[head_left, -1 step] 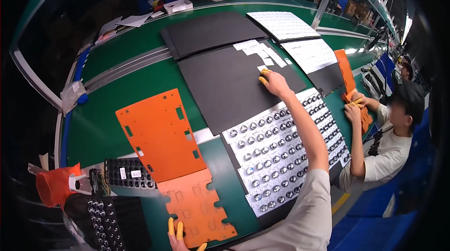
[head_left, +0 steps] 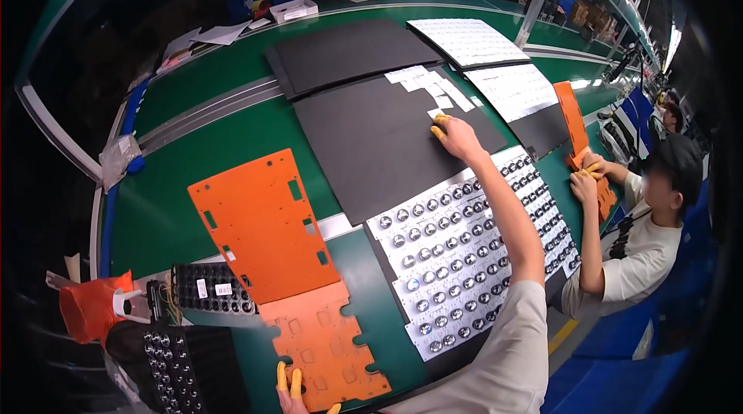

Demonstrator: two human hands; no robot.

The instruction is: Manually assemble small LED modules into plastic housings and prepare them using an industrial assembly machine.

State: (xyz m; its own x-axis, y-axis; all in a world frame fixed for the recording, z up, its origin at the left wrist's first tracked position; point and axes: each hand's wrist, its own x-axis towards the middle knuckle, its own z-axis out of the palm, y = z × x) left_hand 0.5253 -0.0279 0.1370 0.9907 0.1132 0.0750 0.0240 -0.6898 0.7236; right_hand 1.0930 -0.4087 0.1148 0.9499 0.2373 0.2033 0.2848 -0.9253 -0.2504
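Note:
My right hand (head_left: 455, 135), with yellow covers on its fingertips, reaches over a dark grey sheet (head_left: 360, 147). Its fingers pinch a small flat white board (head_left: 435, 114); the fingertips partly cover it. More of these white boards (head_left: 418, 81) lie in a cluster just beyond. At the lower edge my left hand (head_left: 292, 392), also with yellow finger covers, touches the near left part of an orange cut-out plate (head_left: 325, 344). Its visible fingers are stretched and apart; the palm is cut off by the picture's edge. A larger orange panel (head_left: 267, 228) adjoins the plate's far side.
White boards with round lens-like parts (head_left: 457, 259) stand in rows under my right forearm. Stacked dark sheets (head_left: 348, 54) and white board panels (head_left: 468, 41) lie farther back. Black trays (head_left: 213, 288) sit at left. A co-worker (head_left: 627, 236) handles an orange plate at right.
My right hand has shifted very slightly to the right. The orange panel has moved a little to the left.

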